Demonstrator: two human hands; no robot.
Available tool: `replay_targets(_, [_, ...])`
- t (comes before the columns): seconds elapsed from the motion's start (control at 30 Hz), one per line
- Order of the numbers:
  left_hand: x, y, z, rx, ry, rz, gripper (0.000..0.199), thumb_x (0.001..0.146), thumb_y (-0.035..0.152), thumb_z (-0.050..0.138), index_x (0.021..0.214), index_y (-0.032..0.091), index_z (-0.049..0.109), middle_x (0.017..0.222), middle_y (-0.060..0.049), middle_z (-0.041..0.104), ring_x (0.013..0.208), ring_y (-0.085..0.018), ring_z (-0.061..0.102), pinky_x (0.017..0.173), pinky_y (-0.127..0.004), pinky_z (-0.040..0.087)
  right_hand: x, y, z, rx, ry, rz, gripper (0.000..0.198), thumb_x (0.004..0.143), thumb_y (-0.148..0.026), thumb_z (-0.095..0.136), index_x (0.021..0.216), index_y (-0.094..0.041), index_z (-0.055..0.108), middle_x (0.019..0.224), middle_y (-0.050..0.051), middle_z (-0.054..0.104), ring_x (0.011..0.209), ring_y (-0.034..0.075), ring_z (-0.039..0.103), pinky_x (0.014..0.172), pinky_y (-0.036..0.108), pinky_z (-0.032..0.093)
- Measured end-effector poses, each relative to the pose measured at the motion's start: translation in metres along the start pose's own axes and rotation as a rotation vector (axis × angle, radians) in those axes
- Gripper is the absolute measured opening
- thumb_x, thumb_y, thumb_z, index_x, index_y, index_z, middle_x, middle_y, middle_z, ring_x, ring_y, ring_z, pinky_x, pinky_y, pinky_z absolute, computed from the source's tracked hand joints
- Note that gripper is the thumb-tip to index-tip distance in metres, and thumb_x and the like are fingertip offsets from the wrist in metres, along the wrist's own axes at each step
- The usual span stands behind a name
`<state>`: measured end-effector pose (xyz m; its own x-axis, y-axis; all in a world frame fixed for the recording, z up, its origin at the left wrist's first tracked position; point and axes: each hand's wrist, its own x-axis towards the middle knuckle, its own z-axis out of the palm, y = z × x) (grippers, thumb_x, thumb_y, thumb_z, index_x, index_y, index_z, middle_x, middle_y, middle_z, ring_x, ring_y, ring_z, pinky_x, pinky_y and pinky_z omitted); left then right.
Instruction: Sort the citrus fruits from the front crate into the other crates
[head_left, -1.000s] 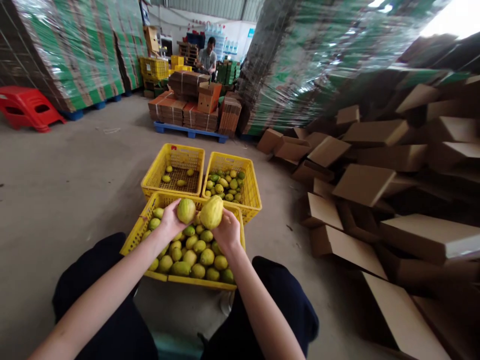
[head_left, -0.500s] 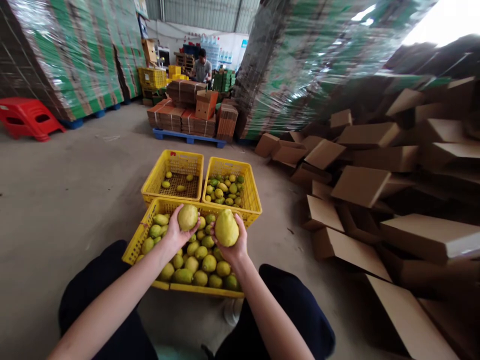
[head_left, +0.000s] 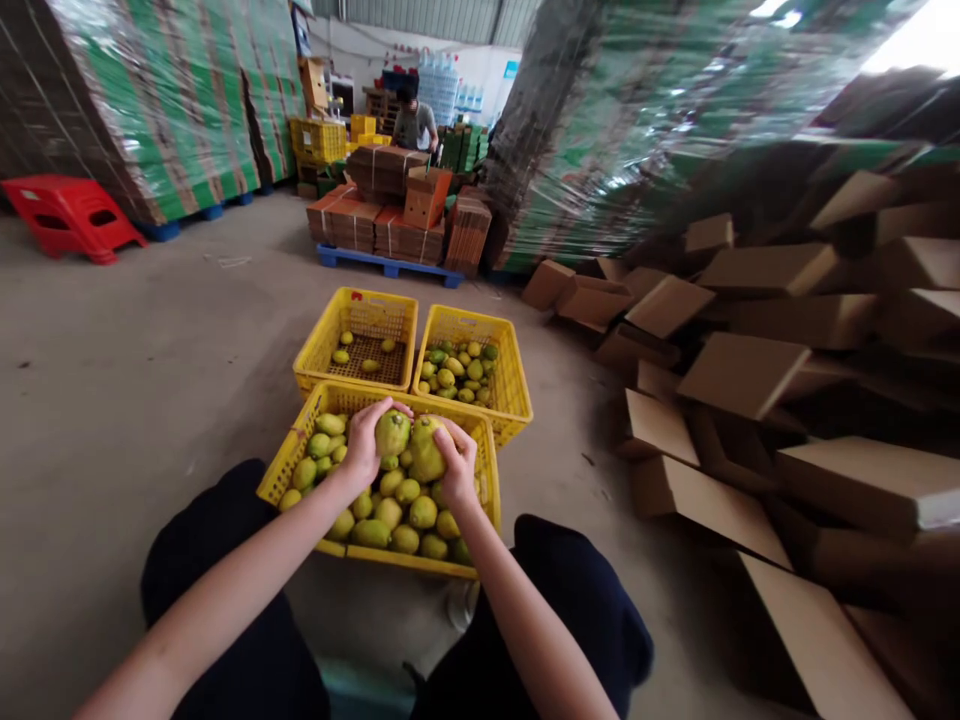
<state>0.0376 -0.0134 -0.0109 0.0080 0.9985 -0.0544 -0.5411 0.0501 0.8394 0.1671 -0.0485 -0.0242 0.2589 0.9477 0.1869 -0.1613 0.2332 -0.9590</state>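
My left hand (head_left: 366, 440) is closed round a greenish-yellow lemon (head_left: 393, 433), its stem end facing me. In my right hand (head_left: 457, 458) is a larger, paler yellow lemon (head_left: 427, 450), gripped from the right side. The two lemons are close together above the front yellow crate (head_left: 491, 480), which holds many yellow-green lemons (head_left: 390, 513). Behind it, the back left crate (head_left: 319, 350) has several lemons on its floor. The back right crate (head_left: 517, 385) contains a pile of green and yellow lemons (head_left: 452, 367).
Cardboard boxes (head_left: 742, 375) lie heaped on the right. A blue pallet (head_left: 390, 268) with bundled flat cartons stands beyond the crates. At far left is a red stool (head_left: 71, 215). Wrapped stacks (head_left: 172, 110) rise behind, and a person (head_left: 416, 125) is in the background.
Both hands have brought their lemons closer together. The left lemon has turned, showing its stem end, and the right one has turned too. The camera view has shifted slightly.
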Motion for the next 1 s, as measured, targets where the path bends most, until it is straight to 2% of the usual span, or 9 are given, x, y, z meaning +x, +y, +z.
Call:
replay_targets(0.23, [-0.001, 0.014, -0.011, 0.289, -0.117, 0.252, 0.031, 0.082, 0.041, 0.060, 0.068, 0.019, 0.076, 0.077, -0.006, 0.076, 0.077, -0.021, 0.068, 0.078, -0.031, 0.050, -0.006, -0.019, -0.002, -0.272, -0.118, -0.313, 0.023, 0.077, -0.039, 0.072, 0.093, -0.023, 0.078, 0.093, 0.005, 0.077, 0.088, 0.027, 0.070, 0.085, 0.039, 0.053])
replay_targets(0.37, [-0.001, 0.014, -0.012, 0.289, -0.133, 0.217, 0.031, 0.081, 0.041, 0.062, 0.068, 0.017, 0.076, 0.077, -0.007, 0.075, 0.081, -0.022, 0.069, 0.080, -0.030, 0.049, -0.007, -0.017, -0.003, -0.289, -0.113, -0.308, 0.026, 0.078, -0.040, 0.070, 0.095, -0.021, 0.075, 0.095, 0.006, 0.076, 0.088, 0.027, 0.068, 0.085, 0.039, 0.053])
replay_targets(0.47, [0.005, 0.008, -0.009, 0.144, -0.021, 0.044, 0.026, 0.079, 0.038, 0.064, 0.069, 0.016, 0.074, 0.078, -0.006, 0.074, 0.082, -0.021, 0.068, 0.080, -0.028, 0.050, -0.006, -0.010, 0.000, -0.245, -0.099, -0.172, 0.027, 0.079, -0.044, 0.068, 0.092, -0.021, 0.073, 0.092, 0.003, 0.074, 0.089, 0.023, 0.065, 0.087, 0.036, 0.051])
replay_targets(0.53, [0.011, 0.005, -0.007, 0.038, 0.107, -0.164, 0.023, 0.081, 0.036, 0.063, 0.073, 0.016, 0.072, 0.077, -0.005, 0.073, 0.079, -0.019, 0.068, 0.076, -0.027, 0.052, -0.002, -0.003, 0.004, -0.141, -0.061, -0.014, 0.027, 0.079, -0.047, 0.068, 0.087, -0.021, 0.071, 0.089, 0.002, 0.071, 0.090, 0.021, 0.064, 0.088, 0.033, 0.051])
replay_targets(0.63, [0.017, 0.003, -0.005, -0.041, 0.284, -0.542, 0.022, 0.088, 0.031, 0.052, 0.078, 0.018, 0.066, 0.070, -0.003, 0.068, 0.072, -0.019, 0.067, 0.068, -0.029, 0.053, 0.008, 0.006, 0.006, 0.150, 0.010, 0.415, 0.028, 0.081, -0.048, 0.066, 0.082, -0.020, 0.067, 0.081, 0.001, 0.069, 0.085, 0.021, 0.066, 0.081, 0.033, 0.056])
replay_targets(0.7, [0.018, 0.004, -0.004, -0.061, 0.332, -0.705, 0.020, 0.090, 0.029, 0.049, 0.079, 0.019, 0.062, 0.067, -0.002, 0.066, 0.068, -0.019, 0.067, 0.064, -0.031, 0.055, 0.015, 0.008, 0.004, 0.340, 0.036, 0.728, 0.027, 0.085, -0.046, 0.061, 0.085, -0.019, 0.065, 0.074, 0.003, 0.069, 0.078, 0.022, 0.069, 0.071, 0.036, 0.059])
replay_targets(0.8, [0.016, 0.007, -0.002, -0.053, 0.272, -0.767, 0.020, 0.088, 0.037, 0.053, 0.081, 0.020, 0.061, 0.065, -0.002, 0.064, 0.059, -0.019, 0.063, 0.054, -0.029, 0.053, 0.024, 0.008, -0.002, 0.482, 0.052, 0.954, 0.025, 0.090, -0.042, 0.054, 0.092, -0.019, 0.064, 0.073, 0.005, 0.070, 0.071, 0.024, 0.070, 0.064, 0.039, 0.060])
replay_targets(0.9, [0.016, 0.012, 0.001, -0.022, 0.228, -0.799, 0.024, 0.087, 0.042, 0.059, 0.088, 0.019, 0.063, 0.063, -0.002, 0.062, 0.054, -0.017, 0.059, 0.048, -0.026, 0.051, 0.030, 0.004, -0.007, 0.500, 0.023, 1.019, 0.026, 0.095, -0.036, 0.044, 0.096, -0.019, 0.064, 0.074, 0.006, 0.071, 0.067, 0.023, 0.070, 0.065, 0.041, 0.060])
replay_targets(1.0, [0.019, 0.014, 0.001, -0.048, 0.232, -0.847, 0.024, 0.092, 0.039, 0.054, 0.095, 0.017, 0.062, 0.068, -0.004, 0.064, 0.057, -0.017, 0.061, 0.049, -0.026, 0.054, 0.033, -0.005, -0.009, 0.490, -0.005, 1.051, 0.037, 0.099, -0.039, 0.034, 0.094, -0.017, 0.063, 0.074, 0.008, 0.070, 0.069, 0.024, 0.070, 0.066, 0.042, 0.061])
